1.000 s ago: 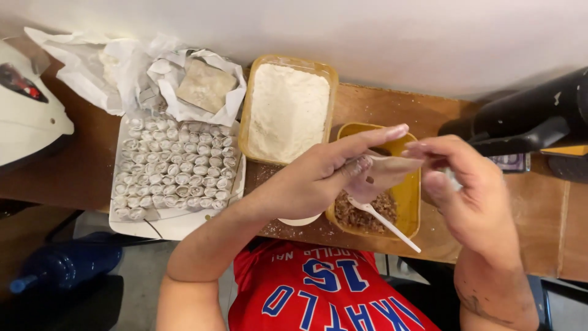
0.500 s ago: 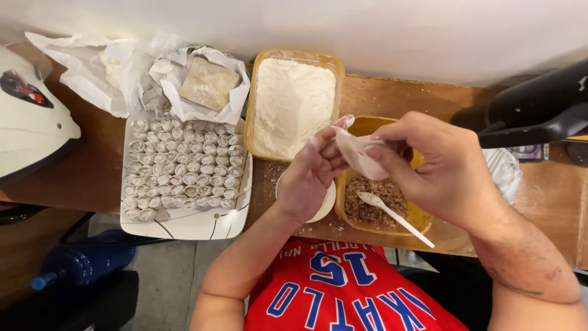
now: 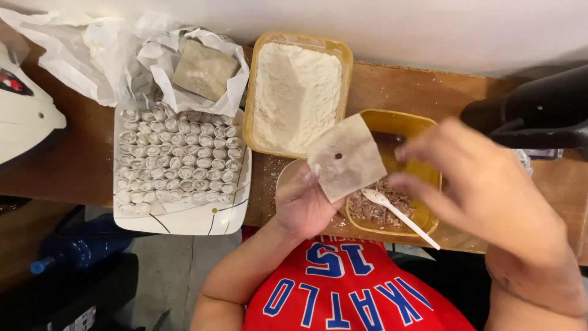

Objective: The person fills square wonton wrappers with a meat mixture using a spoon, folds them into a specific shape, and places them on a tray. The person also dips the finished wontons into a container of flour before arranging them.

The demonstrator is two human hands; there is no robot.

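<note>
holding a thin square wrapper [image 3: 346,157] flat on the left hand [image 3: 304,202], above the yellow tub of minced filling [image 3: 378,208] and its white spoon [image 3: 398,213]. right hand [image 3: 484,184] blurred, fingers loose, grasping nothing. advice: keep the wrapper level; the small hole near its centre may tear.

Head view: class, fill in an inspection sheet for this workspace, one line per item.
Surface: wooden table, flour dusted near the tubs.
Job's things: wrapper with a small hole; filling tub with spoon; flour tub.
Clutter: plate of rolled dumplings; wrapper stack on paper.
Grippers: left hand holds the wrapper; right hand blurred, open beside it.
Cables: nothing seen.
Surroundings: white wall; blue bottle below.
</note>
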